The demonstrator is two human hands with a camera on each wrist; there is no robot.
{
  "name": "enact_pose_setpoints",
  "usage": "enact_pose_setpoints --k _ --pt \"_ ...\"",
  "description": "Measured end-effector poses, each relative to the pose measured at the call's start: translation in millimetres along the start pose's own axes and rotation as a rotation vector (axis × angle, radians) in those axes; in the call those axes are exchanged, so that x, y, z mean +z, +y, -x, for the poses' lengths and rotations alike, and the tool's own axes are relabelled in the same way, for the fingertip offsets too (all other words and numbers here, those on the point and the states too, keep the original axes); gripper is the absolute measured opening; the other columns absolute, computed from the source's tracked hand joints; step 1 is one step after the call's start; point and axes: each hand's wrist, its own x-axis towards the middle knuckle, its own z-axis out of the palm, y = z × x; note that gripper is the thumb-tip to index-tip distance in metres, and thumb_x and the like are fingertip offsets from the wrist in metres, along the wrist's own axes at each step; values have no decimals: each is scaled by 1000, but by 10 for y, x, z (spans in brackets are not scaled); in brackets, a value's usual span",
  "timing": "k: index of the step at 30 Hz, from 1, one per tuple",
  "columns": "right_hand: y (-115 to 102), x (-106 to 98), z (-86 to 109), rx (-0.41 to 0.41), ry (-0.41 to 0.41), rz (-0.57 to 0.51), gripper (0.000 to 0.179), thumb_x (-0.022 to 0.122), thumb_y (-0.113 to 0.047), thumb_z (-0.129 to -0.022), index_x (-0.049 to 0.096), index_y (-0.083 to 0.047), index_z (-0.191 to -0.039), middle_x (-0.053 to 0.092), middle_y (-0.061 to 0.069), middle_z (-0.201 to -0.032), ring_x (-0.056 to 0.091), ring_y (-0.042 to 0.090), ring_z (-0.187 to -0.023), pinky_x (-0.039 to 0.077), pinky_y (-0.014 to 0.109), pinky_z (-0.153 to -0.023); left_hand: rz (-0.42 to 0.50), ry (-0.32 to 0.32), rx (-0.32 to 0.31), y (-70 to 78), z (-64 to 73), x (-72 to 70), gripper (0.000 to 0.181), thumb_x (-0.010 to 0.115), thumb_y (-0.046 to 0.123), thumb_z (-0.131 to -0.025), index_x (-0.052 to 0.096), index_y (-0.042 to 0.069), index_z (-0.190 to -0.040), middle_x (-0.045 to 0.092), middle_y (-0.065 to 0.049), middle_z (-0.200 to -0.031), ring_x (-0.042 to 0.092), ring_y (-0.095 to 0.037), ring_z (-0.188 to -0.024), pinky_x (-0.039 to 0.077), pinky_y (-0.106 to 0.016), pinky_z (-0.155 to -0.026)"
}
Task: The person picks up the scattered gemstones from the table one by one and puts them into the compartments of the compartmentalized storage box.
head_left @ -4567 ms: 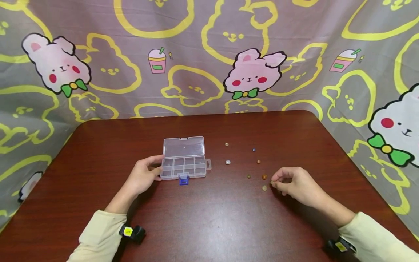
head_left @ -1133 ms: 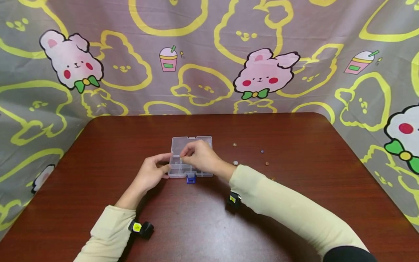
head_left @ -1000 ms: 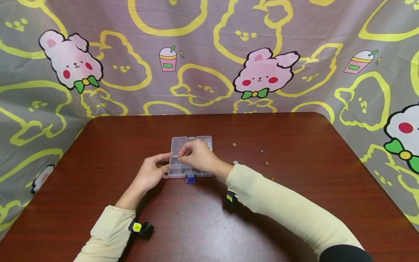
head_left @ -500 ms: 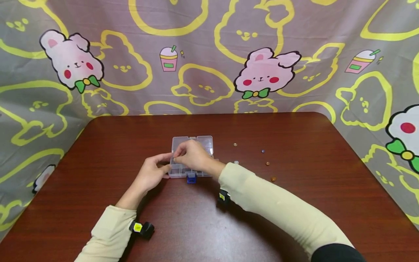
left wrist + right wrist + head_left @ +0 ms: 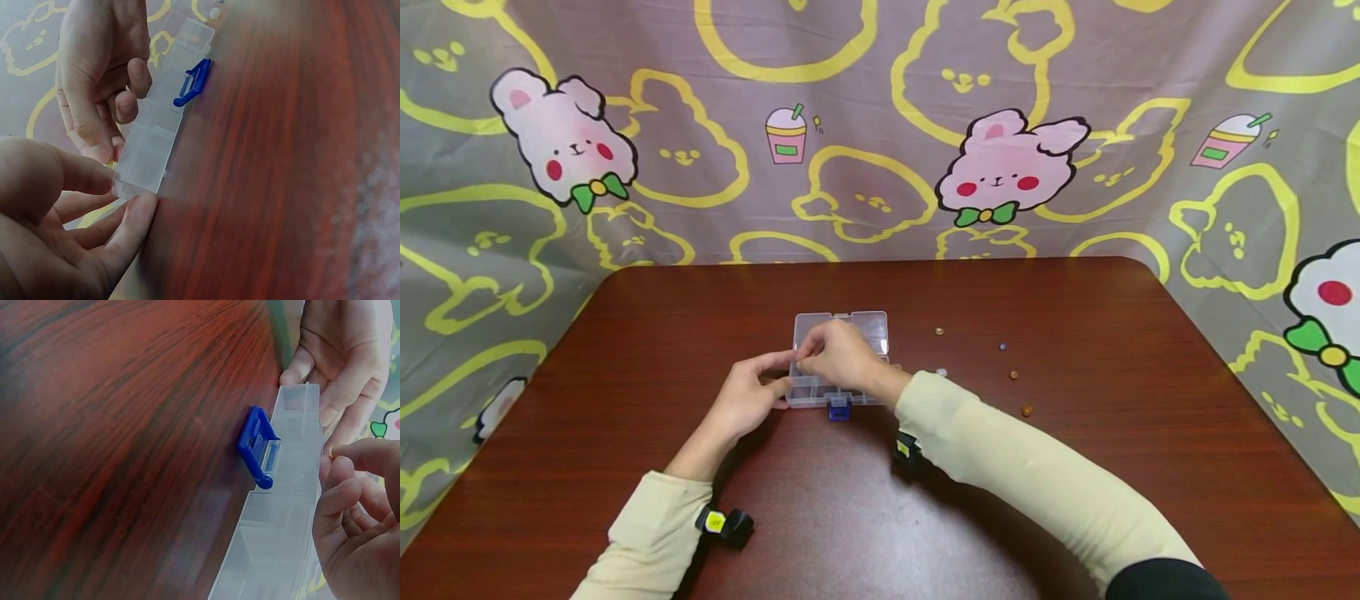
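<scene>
A clear plastic compartment box lies on the table with its lid raised at the back and a blue latch hanging at the front. My left hand grips its left end, thumb and fingers on the edge. Over the left back compartments, my right hand pinches a tiny yellowish bead between thumb and forefinger, mostly hidden by the fingertips. That hand covers much of the box, so the contents of the compartments are hard to make out.
Right of the box lie a pale bead, a blue bead, a white bead and amber beads. The right sleeve crosses the table beside them. A patterned cloth hangs behind the table.
From among the beads at right, my right hand has come left over the box, then drifted slightly further left. The left hand keeps its grip. The sleeve now hides some beads.
</scene>
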Motion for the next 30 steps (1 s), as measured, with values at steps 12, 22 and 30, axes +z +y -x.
enact_pose_setpoints --k 12,22,30 --pt "23 -35 10 -1 5 11 3 77 -7 -87 75 -6 -89 69 -2 -76 58 7 -61 50 20 -55 2 4 2 13 7 5 42 56 -9 -94 54 -12 -136 58 -33 -128 67 -21 -80 61 -30 -65" --pt "76 -129 77 -32 26 52 3 77 -6 -85 75 -5 -87 70 -1 -75 58 6 -65 49 18 -59 -20 9 -13 13 3 1 42 56 -9 -94 54 -11 -136 57 -33 -129 66 -21 -81 61 -29 -66" --pt "116 -263 224 -19 5 18 4 75 -5 -86 74 -2 -88 68 0 -73 57 6 -59 50 19 -55 -20 8 -9 22 7 10 42 56 -9 -94 55 -11 -136 58 -32 -129 67 -24 -84 61 -30 -66"
